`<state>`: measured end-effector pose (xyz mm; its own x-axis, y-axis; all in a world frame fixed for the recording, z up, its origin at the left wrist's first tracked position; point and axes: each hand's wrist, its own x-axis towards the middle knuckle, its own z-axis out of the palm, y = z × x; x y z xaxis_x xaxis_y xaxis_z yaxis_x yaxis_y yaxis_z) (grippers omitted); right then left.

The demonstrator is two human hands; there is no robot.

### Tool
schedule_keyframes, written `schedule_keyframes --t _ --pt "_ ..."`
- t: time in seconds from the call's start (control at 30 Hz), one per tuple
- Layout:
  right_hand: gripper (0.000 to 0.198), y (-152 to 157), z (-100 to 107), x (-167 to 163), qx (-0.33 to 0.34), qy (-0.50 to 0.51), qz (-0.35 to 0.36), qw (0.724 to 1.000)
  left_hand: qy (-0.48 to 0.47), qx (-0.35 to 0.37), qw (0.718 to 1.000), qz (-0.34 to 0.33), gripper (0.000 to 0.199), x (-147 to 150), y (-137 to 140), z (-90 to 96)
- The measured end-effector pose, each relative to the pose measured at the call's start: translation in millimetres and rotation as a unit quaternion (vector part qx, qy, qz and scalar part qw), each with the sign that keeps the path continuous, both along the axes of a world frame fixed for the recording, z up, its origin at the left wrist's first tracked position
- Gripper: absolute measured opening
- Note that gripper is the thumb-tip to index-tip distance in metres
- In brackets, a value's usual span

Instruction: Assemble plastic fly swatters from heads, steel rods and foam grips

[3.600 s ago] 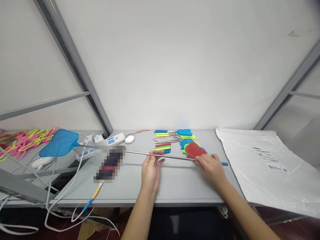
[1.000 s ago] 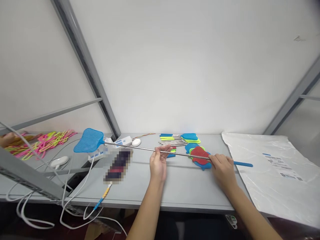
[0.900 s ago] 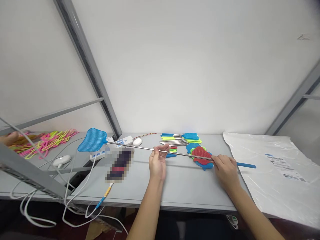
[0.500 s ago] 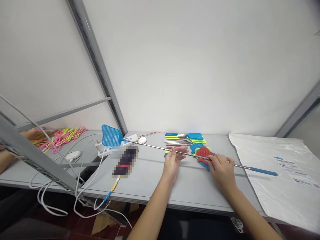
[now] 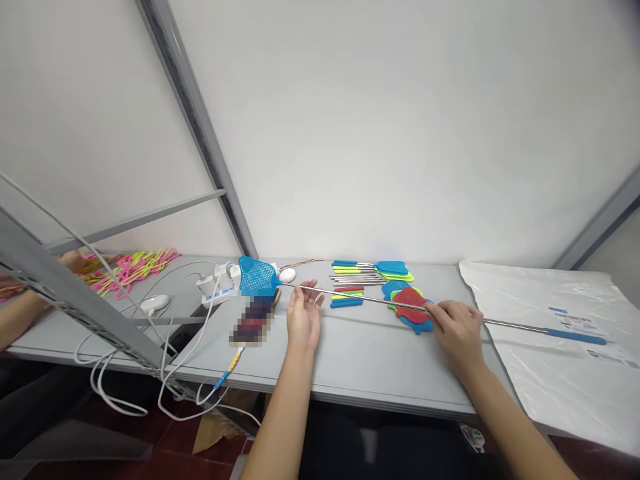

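Observation:
A long fly swatter (image 5: 357, 296) with a blue mesh head, a thin metal telescopic shaft and a blue grip lies across both hands above the table. My left hand (image 5: 304, 317), palm up, loosely holds the shaft near the head between thumb and half-curled fingers. My right hand (image 5: 457, 333) is closed over the shaft toward the grip, which extends past it to the right. Beneath the shaft are loose fly swatter heads, a red one (image 5: 411, 305) on top. Red, green and blue grips (image 5: 347, 303) and bare metal rods (image 5: 355, 278) lie left of them.
Folded fly swatters (image 5: 393, 267) lie by the wall. A white plastic package (image 5: 545, 373) covers the table's right end. A pixelated phone-like object (image 5: 253, 323), white cables, a power strip (image 5: 220, 297) and a metal post stand left. Beyond, another person's arm (image 5: 25, 317) reaches pink-yellow cords (image 5: 140, 267).
The fly swatter has shifted right, its grip now farther over the package. My left hand has moved left along the shaft toward the head, its fingers curling more. My right hand has moved slightly right.

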<state>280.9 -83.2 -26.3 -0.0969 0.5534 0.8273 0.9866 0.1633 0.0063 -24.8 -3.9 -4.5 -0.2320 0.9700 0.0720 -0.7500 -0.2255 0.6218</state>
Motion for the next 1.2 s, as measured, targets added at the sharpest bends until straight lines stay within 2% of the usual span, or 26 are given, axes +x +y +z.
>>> schedule_keyframes --t 0.1,0.23,0.37,0.57,0.7,0.87,1.03,1.2 --pt "0.014 0.7 -1.0 -0.1 -0.009 0.006 -0.001 1.000 0.012 0.003 1.000 -0.004 0.018 1.3 -4.9 -4.0" --pt "0.017 0.6 -1.2 -5.7 0.014 0.014 -0.023 1.000 0.048 0.000 0.999 -0.013 0.020 16.6 -14.9 -7.3" --pt "0.018 -3.0 1.5 -24.1 -0.007 -0.015 -0.006 1.000 0.149 -0.005 0.987 -0.064 0.026 37.7 -27.3 -9.9" --pt "0.016 -7.9 5.5 -31.0 0.009 0.008 -0.014 1.000 0.192 -0.021 0.976 -0.101 0.029 47.0 -38.8 -10.4" --pt "0.013 -8.0 6.4 -28.1 0.009 0.014 0.014 1.000 0.117 -0.014 0.991 -0.068 0.025 37.4 -37.8 -9.3" --pt "0.012 -7.1 4.7 -28.9 0.018 0.020 0.035 0.999 0.039 -0.050 0.998 -0.026 0.020 28.7 -35.5 -13.4" --pt "0.010 -6.4 2.4 -24.5 0.033 0.041 0.052 0.997 0.001 -0.086 0.994 -0.066 0.018 26.9 -33.6 -16.6" --pt "0.012 -6.1 1.1 -21.1 0.033 0.064 0.066 0.995 0.016 -0.085 0.991 -0.099 0.017 27.8 -32.9 -17.0"
